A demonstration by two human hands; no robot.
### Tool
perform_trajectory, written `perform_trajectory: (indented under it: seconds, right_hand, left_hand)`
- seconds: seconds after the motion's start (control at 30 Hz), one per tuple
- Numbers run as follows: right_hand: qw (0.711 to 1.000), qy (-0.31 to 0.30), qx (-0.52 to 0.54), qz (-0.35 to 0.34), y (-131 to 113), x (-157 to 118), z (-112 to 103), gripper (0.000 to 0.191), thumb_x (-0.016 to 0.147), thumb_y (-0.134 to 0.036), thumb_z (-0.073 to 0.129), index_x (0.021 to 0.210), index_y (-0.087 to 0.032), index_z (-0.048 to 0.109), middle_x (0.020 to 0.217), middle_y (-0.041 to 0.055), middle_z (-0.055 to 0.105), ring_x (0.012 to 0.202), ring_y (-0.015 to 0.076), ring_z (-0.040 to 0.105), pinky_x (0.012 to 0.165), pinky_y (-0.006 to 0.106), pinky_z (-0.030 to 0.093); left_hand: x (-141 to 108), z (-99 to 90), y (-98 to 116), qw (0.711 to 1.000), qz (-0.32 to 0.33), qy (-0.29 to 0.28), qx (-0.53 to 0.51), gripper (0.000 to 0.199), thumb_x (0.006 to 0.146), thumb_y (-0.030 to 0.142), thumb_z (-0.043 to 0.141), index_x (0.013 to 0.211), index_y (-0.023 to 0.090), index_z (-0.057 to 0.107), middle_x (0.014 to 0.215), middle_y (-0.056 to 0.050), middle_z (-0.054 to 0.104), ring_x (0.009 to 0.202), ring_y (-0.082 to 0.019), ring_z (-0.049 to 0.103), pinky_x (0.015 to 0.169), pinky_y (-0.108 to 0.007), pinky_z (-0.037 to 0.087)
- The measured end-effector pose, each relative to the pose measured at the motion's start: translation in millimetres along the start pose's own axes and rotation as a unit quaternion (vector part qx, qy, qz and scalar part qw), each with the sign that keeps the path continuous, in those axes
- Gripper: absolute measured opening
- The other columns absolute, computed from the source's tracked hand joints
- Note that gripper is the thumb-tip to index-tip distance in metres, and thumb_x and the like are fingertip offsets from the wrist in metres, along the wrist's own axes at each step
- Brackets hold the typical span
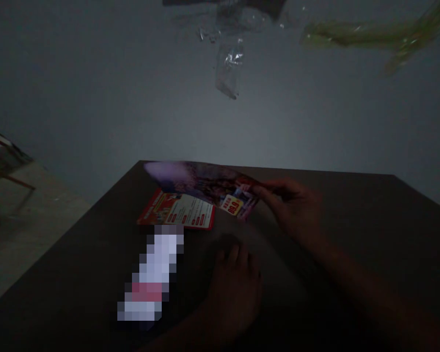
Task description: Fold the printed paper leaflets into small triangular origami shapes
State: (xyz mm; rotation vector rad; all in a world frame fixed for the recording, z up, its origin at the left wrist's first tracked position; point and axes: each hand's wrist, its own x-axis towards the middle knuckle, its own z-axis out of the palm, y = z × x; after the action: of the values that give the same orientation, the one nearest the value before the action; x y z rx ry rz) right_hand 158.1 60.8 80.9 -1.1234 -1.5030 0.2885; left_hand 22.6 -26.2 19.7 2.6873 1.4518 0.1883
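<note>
My right hand (291, 203) pinches the right edge of a glossy printed leaflet (205, 183), thumb on the near side. The leaflet is tilted up above the table, purple and dark with a yellow price patch. Partly beneath it lies a second flyer (190, 212), red and white with printed text, flat on the table. My left hand (236, 281) rests on the dark tabletop nearer to me, fingers curled down and holding nothing that I can see. To its left is a long pale, pixelated object (154, 271) with a reddish band; its kind is hidden by the blur.
The dark table (352, 220) stands against a pale wall (297, 122). Clear plastic (229, 68) and a yellowish strip (359, 35) are on the wall above. At the far left, part of a wooden-framed piece of furniture (11, 176) stands on the floor. The room is dim.
</note>
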Motion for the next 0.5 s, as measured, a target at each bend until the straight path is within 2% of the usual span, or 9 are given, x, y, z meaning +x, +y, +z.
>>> perform_trajectory:
  seconds: [0.07, 0.17, 0.27, 0.33, 0.4, 0.43, 0.5]
  right_hand:
    - [0.993, 0.04, 0.053, 0.102, 4.3, -3.6, -23.3, 0.012, 0.067, -0.027, 0.076, 0.074, -0.019, 0.07, 0.068, 0.0, 0.073, 0.058, 0.0144, 0.067, 0.055, 0.024, 0.054]
    - [0.965, 0.065, 0.095, 0.235, 19.6, -12.2, -56.8, 0.017, 0.061, -0.025, 0.08, 0.072, -0.018, 0.069, 0.067, 0.0001, 0.073, 0.058, 0.0135, 0.067, 0.054, 0.022, 0.054]
    - [0.934, 0.068, 0.164, 0.31, 39.0, -23.6, -82.9, 0.022, 0.057, -0.028, 0.083, 0.071, -0.018, 0.069, 0.066, -0.0004, 0.072, 0.058, 0.0124, 0.066, 0.054, 0.02, 0.053]
    - [0.907, 0.084, 0.212, 0.354, 49.6, -32.0, -94.6, 0.025, 0.052, -0.028, 0.085, 0.066, -0.017, 0.067, 0.065, -0.0003, 0.072, 0.058, 0.0135, 0.066, 0.057, 0.022, 0.054]
    - [0.885, 0.079, 0.235, 0.393, 56.9, -41.2, -101.8, 0.027, 0.05, -0.026, 0.086, 0.067, -0.017, 0.067, 0.066, 0.0004, 0.072, 0.059, 0.015, 0.067, 0.057, 0.024, 0.054]
    - [0.879, 0.071, 0.24, 0.406, 59.4, -46.0, -103.9, 0.027, 0.052, -0.026, 0.085, 0.069, -0.017, 0.068, 0.067, 0.0007, 0.072, 0.061, 0.0152, 0.067, 0.059, 0.024, 0.055]
    - [0.87, 0.047, 0.24, 0.429, 62.5, -55.7, -105.7, 0.025, 0.055, -0.026, 0.084, 0.072, -0.017, 0.067, 0.068, 0.0018, 0.072, 0.061, 0.0166, 0.067, 0.059, 0.027, 0.055]
  left_hand:
    - [-0.6, 0.0, 0.6, 1.0, 0.01, 0.005, -0.019, 0.022, 0.087, 0.026, 0.044, 0.095, 0.014, 0.061, 0.099, -0.012, 0.06, 0.095, -0.028, 0.052, 0.082, -0.049, 0.044]
    - [-2.2, 2.2, 1.6, 0.998, 0.038, 0.039, -0.042, 0.019, 0.087, 0.025, 0.044, 0.092, 0.015, 0.06, 0.095, -0.01, 0.06, 0.091, -0.027, 0.053, 0.079, -0.046, 0.045]
    - [-3.7, 3.5, 2.3, 0.989, 0.06, 0.092, -0.095, 0.018, 0.086, 0.023, 0.043, 0.088, 0.015, 0.059, 0.087, -0.009, 0.061, 0.084, -0.025, 0.055, 0.075, -0.043, 0.046]
    - [-3.5, 1.5, 2.5, 0.975, 0.041, 0.108, -0.188, 0.014, 0.084, 0.023, 0.046, 0.086, 0.016, 0.058, 0.085, -0.008, 0.061, 0.081, -0.023, 0.056, 0.073, -0.04, 0.046]
    - [-1.7, -2.5, 2.3, 0.941, -0.018, 0.112, -0.319, 0.015, 0.081, 0.025, 0.05, 0.092, 0.016, 0.057, 0.089, -0.008, 0.062, 0.08, -0.021, 0.057, 0.072, -0.036, 0.046]
    - [-0.3, -4.5, 2.0, 0.917, -0.058, 0.085, -0.385, 0.017, 0.081, 0.027, 0.051, 0.093, 0.017, 0.057, 0.089, -0.007, 0.062, 0.081, -0.021, 0.058, 0.073, -0.034, 0.046]
    - [3.3, -6.8, 1.2, 0.844, -0.148, 0.055, -0.513, 0.016, 0.083, 0.031, 0.049, 0.086, 0.017, 0.057, 0.083, -0.005, 0.063, 0.077, -0.019, 0.059, 0.069, -0.03, 0.047]
